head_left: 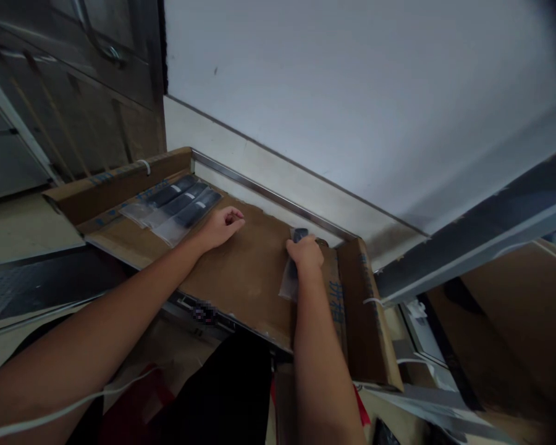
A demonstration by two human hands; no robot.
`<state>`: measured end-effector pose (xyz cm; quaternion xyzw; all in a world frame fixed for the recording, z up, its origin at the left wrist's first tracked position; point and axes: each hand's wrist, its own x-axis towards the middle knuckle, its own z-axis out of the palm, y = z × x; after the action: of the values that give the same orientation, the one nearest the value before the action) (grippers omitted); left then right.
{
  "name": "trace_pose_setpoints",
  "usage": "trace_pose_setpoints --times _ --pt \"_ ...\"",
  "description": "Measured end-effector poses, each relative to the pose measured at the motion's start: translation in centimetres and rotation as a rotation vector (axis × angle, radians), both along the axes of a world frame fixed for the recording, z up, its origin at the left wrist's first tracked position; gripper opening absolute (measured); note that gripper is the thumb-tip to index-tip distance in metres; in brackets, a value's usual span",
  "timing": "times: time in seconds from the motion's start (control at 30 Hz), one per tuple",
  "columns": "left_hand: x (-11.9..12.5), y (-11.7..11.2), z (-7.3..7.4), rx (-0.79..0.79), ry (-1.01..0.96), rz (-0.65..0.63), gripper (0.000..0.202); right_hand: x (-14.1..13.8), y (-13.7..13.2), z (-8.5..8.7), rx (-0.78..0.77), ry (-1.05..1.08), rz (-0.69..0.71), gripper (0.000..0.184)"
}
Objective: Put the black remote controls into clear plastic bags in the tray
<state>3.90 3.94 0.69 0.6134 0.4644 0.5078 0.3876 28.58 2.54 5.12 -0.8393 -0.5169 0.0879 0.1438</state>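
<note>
My right hand [304,253] is closed on a clear plastic bag with a dark flat item [291,278] at the right end of a cardboard-lined work surface [241,272]. My left hand [222,225] rests on the cardboard near the middle, fingers curled, holding nothing. Just left of that hand lie three bagged dark items [176,207] side by side, each in a clear sleeve.
Raised cardboard flaps border the surface on the left [115,179] and right [366,309]. A metal rail [269,194] and a white wall [352,93] stand behind it. A white cord [74,405] crosses my left forearm. A metal cabinet [50,93] is at far left.
</note>
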Motion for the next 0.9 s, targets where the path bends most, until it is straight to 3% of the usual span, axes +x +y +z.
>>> trace_pose_setpoints --times 0.13,0.4,0.6,0.73,0.9 --pt "0.0 0.1 -0.2 0.005 -0.020 -0.013 0.018 1.4 -0.1 0.0 -0.028 -0.087 -0.092 0.067" --pt "0.0 0.0 0.0 -0.010 -0.025 -0.008 0.016 3.9 -0.1 0.0 -0.085 -0.140 -0.254 0.059" --pt "0.0 0.2 -0.2 0.004 -0.023 -0.012 0.015 4.1 -0.1 -0.1 -0.092 -0.188 -0.252 0.049" --pt "0.0 0.2 -0.2 0.011 -0.020 -0.024 0.015 3.6 -0.1 -0.3 0.005 -0.287 -0.257 0.043" --pt "0.1 0.1 -0.1 0.016 -0.001 -0.017 0.014 2.9 0.1 -1.1 0.050 -0.338 -0.146 0.039"
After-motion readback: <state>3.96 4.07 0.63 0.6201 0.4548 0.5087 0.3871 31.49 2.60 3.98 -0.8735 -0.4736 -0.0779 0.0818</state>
